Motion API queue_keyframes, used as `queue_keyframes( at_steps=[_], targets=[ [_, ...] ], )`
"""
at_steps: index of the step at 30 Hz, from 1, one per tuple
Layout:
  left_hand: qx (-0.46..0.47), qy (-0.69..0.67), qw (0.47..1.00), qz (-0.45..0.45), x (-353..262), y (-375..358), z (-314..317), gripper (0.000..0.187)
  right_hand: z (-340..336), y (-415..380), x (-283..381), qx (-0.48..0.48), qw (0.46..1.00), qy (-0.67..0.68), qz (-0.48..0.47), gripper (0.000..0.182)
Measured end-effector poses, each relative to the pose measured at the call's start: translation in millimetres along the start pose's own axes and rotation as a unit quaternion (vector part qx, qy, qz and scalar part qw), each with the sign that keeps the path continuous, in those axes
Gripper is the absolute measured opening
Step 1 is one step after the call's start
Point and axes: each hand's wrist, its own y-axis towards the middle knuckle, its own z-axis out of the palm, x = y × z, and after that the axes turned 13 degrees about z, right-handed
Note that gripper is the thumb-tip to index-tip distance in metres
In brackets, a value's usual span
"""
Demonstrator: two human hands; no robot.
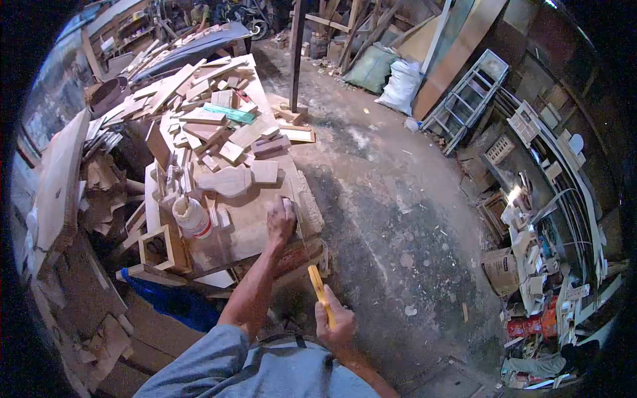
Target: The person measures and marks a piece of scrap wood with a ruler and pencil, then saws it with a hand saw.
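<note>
My left hand (281, 219) presses palm-down on a flat wooden board (245, 229) lying at the near right corner of a cluttered workbench (306, 205); a small pale piece seems to sit under its fingers. My right hand (334, 322) is close to my body, below the bench edge, gripping a slim yellow tool (317, 284) that points up towards the bench. A white plastic jar (192, 216) with a red band stands left of the board. A small open wooden box (162, 249) sits at the bench's near left corner.
Many wood offcuts, shaped pieces and planks (212, 126) cover the bench's far half. A dusty concrete floor (398, 199) spreads to the right. White sacks (401, 86), a ladder (464, 99) and stacked frames and scrap (544, 219) line the right side. A post (296, 53) stands behind the bench.
</note>
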Motion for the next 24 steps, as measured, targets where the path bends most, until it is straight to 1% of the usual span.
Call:
queue_keyframes(
  at_steps=[2, 5, 8, 11, 12, 15, 17, 18, 20, 23, 24],
  targets=[
    [0.011, 0.006, 1.0, 0.006, -20, 7, -11, 0.028, 0, 11, 5, 0.021, 1.0, -0.011, -0.001, 0.042],
    [0.04, 0.017, 0.999, 0.0, -32, 13, -16, 0.028, -10, 3, 3, 0.006, 0.999, -0.015, -0.03, 0.041],
    [0.003, 0.014, 0.998, 0.063, -31, 19, -11, 0.027, -16, 4, 12, 0.012, 1.0, -0.022, -0.002, 0.042],
    [-0.08, -0.094, 0.985, 0.117, -16, 22, 9, 0.026, -16, 4, 14, 0.023, 0.999, -0.001, 0.039, 0.044],
    [-0.06, -0.162, 0.984, 0.047, -20, 16, 9, 0.025, -17, 3, 15, 0.025, 0.998, 0.001, 0.052, 0.044],
    [-0.104, -0.11, 0.986, 0.075, -14, 18, 18, 0.025, -17, 2, 19, 0.029, 0.995, 0.012, 0.09, 0.043],
    [-0.092, -0.106, 0.984, 0.111, -13, 20, 18, 0.024, -17, 4, 24, 0.035, 0.992, 0.024, 0.115, 0.043],
    [-0.084, -0.105, 0.982, 0.129, -15, 20, 17, 0.023, -12, 11, 23, 0.037, 0.993, 0.014, 0.112, 0.043],
    [-0.093, -0.108, 0.98, 0.137, -24, 16, 14, 0.023, -3, 30, 17, 0.042, 0.994, -0.008, 0.104, 0.043],
    [-0.105, -0.124, 0.975, 0.151, -11, 23, 16, 0.024, -10, 1, 10, 0.024, 0.997, 0.018, 0.066, 0.042],
    [-0.104, -0.134, 0.974, 0.15, -11, 21, 17, 0.024, -15, -4, 16, -0.011, 1.0, 0.018, 0.009, 0.04]
  ],
)
